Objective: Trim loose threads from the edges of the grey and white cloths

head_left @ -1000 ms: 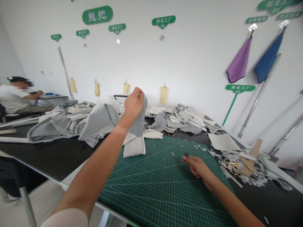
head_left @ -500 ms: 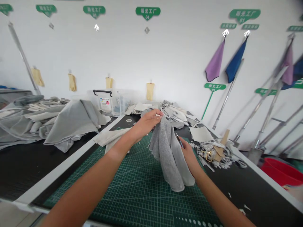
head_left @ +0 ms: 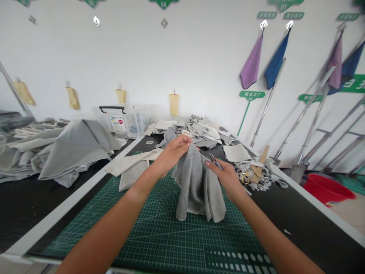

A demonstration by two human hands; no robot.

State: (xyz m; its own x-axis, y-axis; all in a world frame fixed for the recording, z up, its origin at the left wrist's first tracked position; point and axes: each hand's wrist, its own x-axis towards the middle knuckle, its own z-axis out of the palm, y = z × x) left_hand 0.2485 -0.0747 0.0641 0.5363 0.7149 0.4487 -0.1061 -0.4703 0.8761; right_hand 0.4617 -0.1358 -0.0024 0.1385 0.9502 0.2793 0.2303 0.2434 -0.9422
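Observation:
My left hand (head_left: 178, 149) pinches the top of a grey cloth (head_left: 194, 182), which hangs in folds with its lower edge at the cutting mat (head_left: 159, 236). In my right hand (head_left: 224, 176) is a small pair of thread snips (head_left: 213, 158); two metal blades and a blue part stick out above the fingers. The right thumb and fingertips also meet the cloth's right edge; whether they grip it I cannot tell. Left of the cloth, pale and grey fabric pieces (head_left: 134, 174) lie partly on the mat.
A heap of grey cloths (head_left: 71, 148) covers the left side. Behind are a clear plastic box (head_left: 118, 123) and a pile of fabric scraps (head_left: 196, 131). White trimmings (head_left: 258, 182) with gold-handled scissors (head_left: 244, 178) lie right. A red basin (head_left: 327, 188) stands beyond the table edge.
The cloth has turned and swung left, lower edge now nearer the mat. My right hand has risen to the cloth's upper right edge, with the snips' blades more visible. The camera view has shifted.

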